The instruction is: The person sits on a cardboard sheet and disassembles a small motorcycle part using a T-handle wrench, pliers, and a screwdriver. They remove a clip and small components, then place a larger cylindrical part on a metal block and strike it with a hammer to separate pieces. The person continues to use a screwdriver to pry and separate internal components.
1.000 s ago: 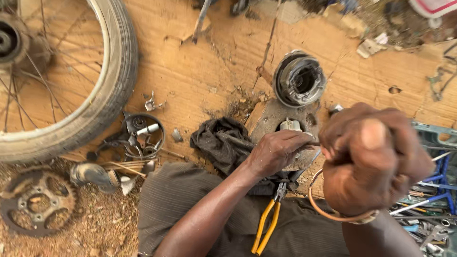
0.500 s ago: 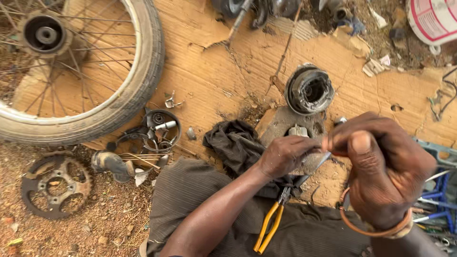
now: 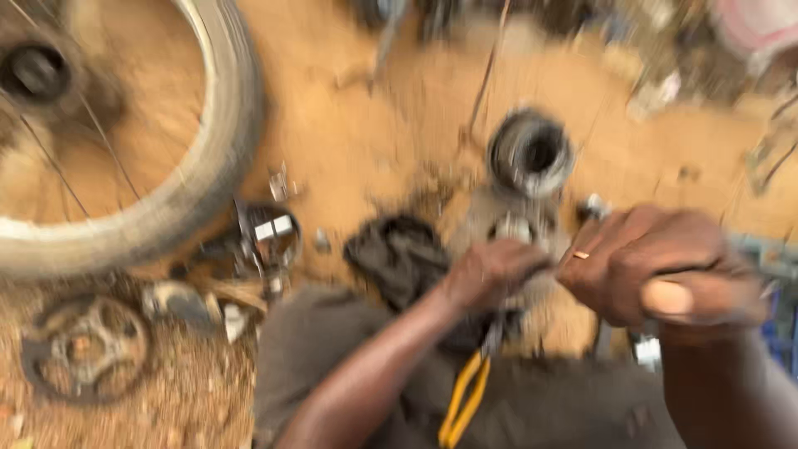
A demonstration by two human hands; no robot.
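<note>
Pinched between the left hand point(image 3: 490, 270) and the closed right hand point(image 3: 657, 266), a small blurred part sits just below the round grey hub point(image 3: 530, 154), with yellow-handled pliers point(image 3: 465, 399) under the left hand and a black rag point(image 3: 399, 254) left of it.

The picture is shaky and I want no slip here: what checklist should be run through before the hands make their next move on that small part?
1. Left hand pinching the small part: ok.
2. Right hand closed beside it: ok; what it grips, cannot tell.
3. Yellow-handled pliers within reach on the lap: ok.
4. Black rag near the hands: ok.
5. Round hub part lying apart on the ground: ok.
6. Sharp view of the part: not ok, blurred.
</note>
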